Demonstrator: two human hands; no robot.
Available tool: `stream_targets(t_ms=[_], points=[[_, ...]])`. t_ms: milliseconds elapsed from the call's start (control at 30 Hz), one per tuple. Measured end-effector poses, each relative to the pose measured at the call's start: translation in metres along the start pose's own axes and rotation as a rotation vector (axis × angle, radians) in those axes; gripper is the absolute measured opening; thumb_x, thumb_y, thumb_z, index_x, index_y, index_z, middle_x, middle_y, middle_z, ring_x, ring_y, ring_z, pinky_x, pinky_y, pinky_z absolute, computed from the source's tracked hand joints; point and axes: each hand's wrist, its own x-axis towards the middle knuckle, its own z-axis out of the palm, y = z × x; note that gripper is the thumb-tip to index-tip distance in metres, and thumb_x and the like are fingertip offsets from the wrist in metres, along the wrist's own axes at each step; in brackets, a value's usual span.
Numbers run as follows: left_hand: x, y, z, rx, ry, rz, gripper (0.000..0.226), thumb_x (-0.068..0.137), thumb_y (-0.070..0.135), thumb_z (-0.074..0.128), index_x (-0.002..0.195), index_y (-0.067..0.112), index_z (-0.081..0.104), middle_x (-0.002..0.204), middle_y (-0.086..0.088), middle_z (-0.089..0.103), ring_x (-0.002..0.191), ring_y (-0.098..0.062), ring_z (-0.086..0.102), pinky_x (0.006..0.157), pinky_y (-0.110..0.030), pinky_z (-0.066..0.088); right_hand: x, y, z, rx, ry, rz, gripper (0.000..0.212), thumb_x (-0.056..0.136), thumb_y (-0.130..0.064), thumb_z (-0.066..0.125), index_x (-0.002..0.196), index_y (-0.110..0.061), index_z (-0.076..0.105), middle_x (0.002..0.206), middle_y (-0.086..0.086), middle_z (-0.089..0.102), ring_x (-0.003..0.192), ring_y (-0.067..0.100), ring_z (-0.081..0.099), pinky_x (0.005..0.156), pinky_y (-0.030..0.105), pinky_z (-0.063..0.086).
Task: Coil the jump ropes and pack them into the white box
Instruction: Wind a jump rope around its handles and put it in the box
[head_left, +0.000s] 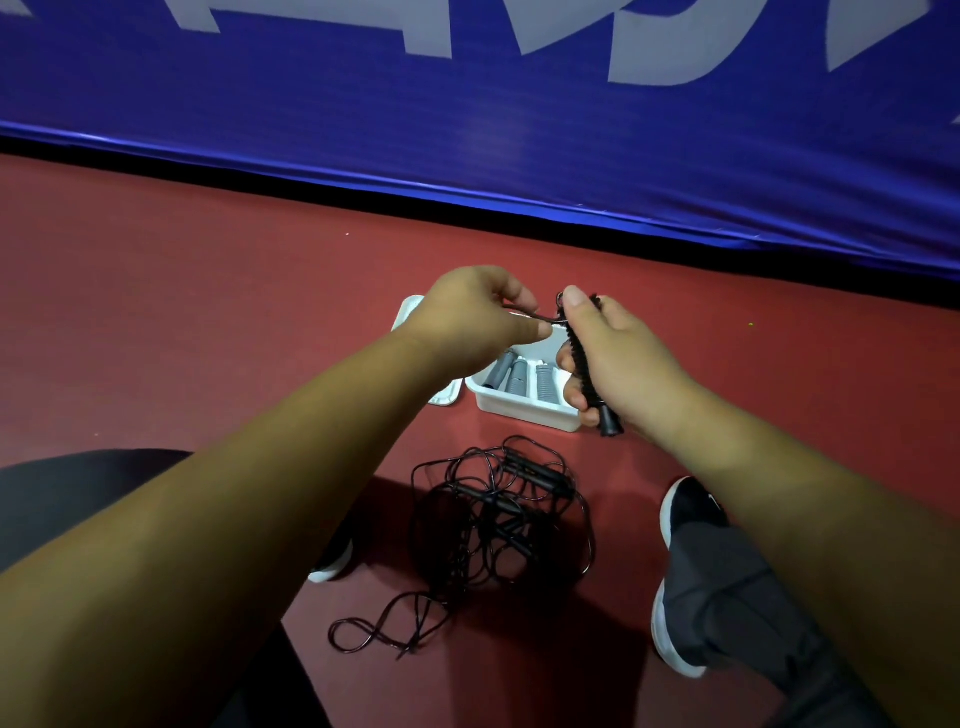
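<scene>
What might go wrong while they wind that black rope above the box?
The cord end pinched by the left hand may slip, letting the coil on the black handle in the right hand unwind. The tangled ropes on the floor may knot tighter when pulled. The white box already holds grey handles, so room may be tight.

Right hand gripped a black ribbed handle, held tilted above the white box. Left hand pinched a thin black cord that ran to the handle's top end. Box sat on the red floor with grey ribbed handles inside and a white lid just beside it on the left; a loose tangle of black ropes lay nearer the person, between two dark shoes, with a blue banner behind.
</scene>
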Motion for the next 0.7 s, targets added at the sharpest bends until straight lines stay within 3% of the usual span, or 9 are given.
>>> stream_targets(t_ms=[133,200,300,367,433,500,600,700], points=[[0.007,-0.006,0.009,-0.198,0.04,-0.22,0.025,0.077,0.014,0.071,0.1,0.003,0.072,0.097,-0.015,0.074,0.102,-0.037,0.076,0.097,-0.051,0.061,0.004,0.008,-0.002,-0.251,0.078,-0.135,0.035,0.108,-0.059,0.043,0.118,-0.027,0.051,0.089,0.004,0.064,0.053,0.022,0.062,0.048,0.033,0.049],[0.006,-0.005,0.013,-0.252,0.02,-0.272,0.012,0.09,0.003,0.068,0.101,0.001,0.068,0.105,-0.017,0.071,0.11,-0.036,0.074,0.093,-0.045,0.063,0.007,0.015,-0.003,-0.373,0.102,-0.213,0.032,0.108,-0.06,0.044,0.12,-0.031,0.049,0.09,0.002,0.066,0.063,0.024,0.066,0.058,0.039,0.055],[0.002,-0.003,0.016,-0.341,-0.029,-0.404,0.008,0.102,0.009,0.062,0.107,0.003,0.061,0.11,-0.013,0.068,0.1,-0.03,0.076,0.077,-0.034,0.066,0.009,0.021,-0.003,-0.506,0.089,-0.287,0.036,0.109,-0.056,0.045,0.131,-0.028,0.046,0.086,-0.001,0.064,0.074,0.025,0.065,0.067,0.036,0.048],[0.0,-0.003,0.015,-0.397,-0.121,-0.553,0.022,0.105,0.022,0.062,0.118,0.005,0.058,0.116,-0.011,0.064,0.09,-0.03,0.079,0.065,-0.029,0.065,0.008,0.021,-0.003,-0.563,0.091,-0.317,0.039,0.108,-0.053,0.047,0.135,-0.024,0.045,0.088,-0.002,0.064,0.08,0.021,0.062,0.068,0.035,0.041],[0.002,-0.009,0.015,-0.461,-0.212,-0.644,0.036,0.103,0.031,0.067,0.13,0.01,0.055,0.13,-0.009,0.057,0.085,-0.034,0.079,0.072,-0.033,0.066,0.005,0.022,-0.003,-0.593,0.084,-0.346,0.04,0.107,-0.052,0.048,0.137,-0.025,0.043,0.092,-0.001,0.065,0.085,0.02,0.062,0.071,0.037,0.043],[0.003,-0.015,0.018,-0.538,-0.248,-0.678,0.043,0.098,0.032,0.073,0.133,0.011,0.058,0.139,-0.01,0.055,0.088,-0.036,0.079,0.077,-0.038,0.065,0.002,0.022,-0.002,-0.624,0.057,-0.374,0.039,0.107,-0.053,0.048,0.136,-0.028,0.042,0.091,-0.003,0.065,0.085,0.019,0.063,0.073,0.04,0.047],[0.001,-0.014,0.023,-0.622,-0.248,-0.619,0.02,0.099,0.015,0.068,0.117,0.006,0.069,0.126,-0.011,0.069,0.094,-0.026,0.076,0.091,-0.036,0.063,-0.001,0.022,0.0,-0.629,0.016,-0.391,0.034,0.109,-0.048,0.051,0.136,-0.028,0.042,0.084,-0.014,0.061,0.078,-0.001,0.06,0.067,0.026,0.042],[0.003,-0.012,0.021,-0.737,-0.172,-0.586,0.02,0.103,-0.001,0.055,0.119,-0.005,0.066,0.118,-0.02,0.071,0.099,-0.026,0.072,0.084,-0.034,0.065,-0.002,0.024,0.002,-0.612,0.02,-0.397,0.032,0.108,-0.049,0.052,0.133,-0.03,0.044,0.087,-0.016,0.062,0.081,-0.009,0.059,0.066,0.017,0.04]])
